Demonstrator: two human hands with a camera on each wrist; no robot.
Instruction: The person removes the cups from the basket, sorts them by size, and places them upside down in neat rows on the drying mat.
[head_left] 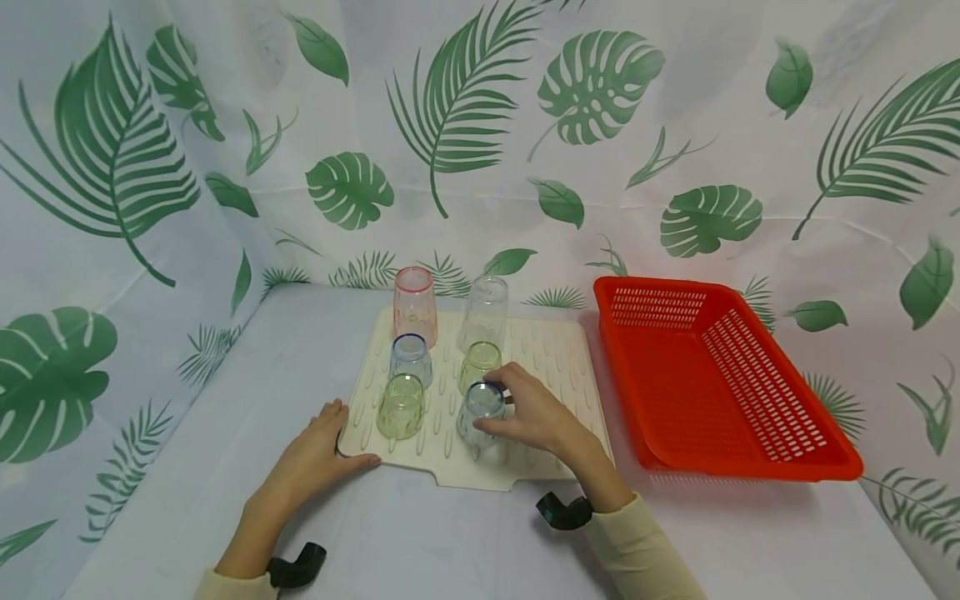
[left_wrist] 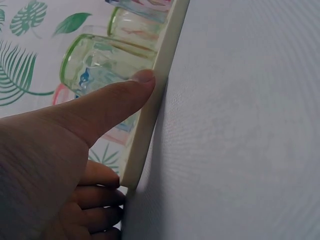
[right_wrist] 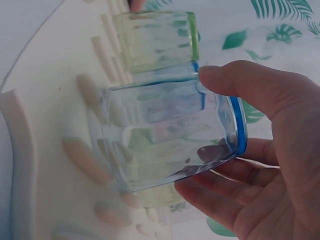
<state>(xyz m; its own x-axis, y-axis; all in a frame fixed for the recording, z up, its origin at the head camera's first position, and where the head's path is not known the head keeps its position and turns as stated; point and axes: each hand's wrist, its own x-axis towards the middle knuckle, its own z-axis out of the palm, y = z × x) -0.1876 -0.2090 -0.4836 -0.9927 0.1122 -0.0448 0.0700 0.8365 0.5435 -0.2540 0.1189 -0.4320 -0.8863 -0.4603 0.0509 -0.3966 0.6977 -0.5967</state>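
My right hand (head_left: 536, 408) grips a clear glass with a blue rim (right_wrist: 165, 135), thumb on one side and fingers on the other near the rim. That glass is at the front right of a cream drying mat (head_left: 472, 473). At the mat's front left corner rests my left hand (head_left: 318, 450), its thumb straight along the front edge and its fingers by the left edge. A green glass (head_left: 401, 408) stands nearest that hand, with a small blue-rimmed glass (head_left: 410, 362) behind it. Another green glass (head_left: 478, 360) stands just behind the gripped one.
Towards the back of the mat stand a tall pink glass with a red rim (head_left: 415, 308) and a tall clear glass (head_left: 486, 312). A red perforated basket (head_left: 660, 392) sits right of the mat. Behind everything hangs a leaf-print cloth (head_left: 480, 208).
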